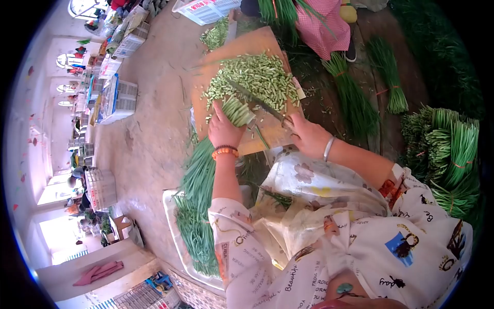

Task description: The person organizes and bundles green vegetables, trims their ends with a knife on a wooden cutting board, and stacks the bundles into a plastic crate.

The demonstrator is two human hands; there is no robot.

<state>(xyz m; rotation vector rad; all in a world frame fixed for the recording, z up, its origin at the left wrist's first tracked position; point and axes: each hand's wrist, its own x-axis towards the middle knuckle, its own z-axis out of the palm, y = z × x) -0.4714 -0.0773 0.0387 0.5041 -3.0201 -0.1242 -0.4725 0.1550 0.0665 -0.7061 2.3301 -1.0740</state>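
Observation:
My left hand [225, 126] is closed round a bundle of green chive stalks [236, 111], pressed onto the wooden cutting board [254, 43]. The bundle's long leaves [198, 167] trail back below my wrist. In my right hand [311, 137] is the handle of a long knife [260, 102]. The dark blade slants up and left, over the board and close to the cut end of the bundle. A heap of short chopped stalk pieces [262, 77] covers the board's middle, beyond the blade.
A white tub [169, 206] of long green leaves stands beside my left forearm. Tied bundles [355, 95] lie at the right, with a stacked pile [442, 139] further over. Another person's checkered garment [321, 28] shows at the top. White crates [118, 100] line the left.

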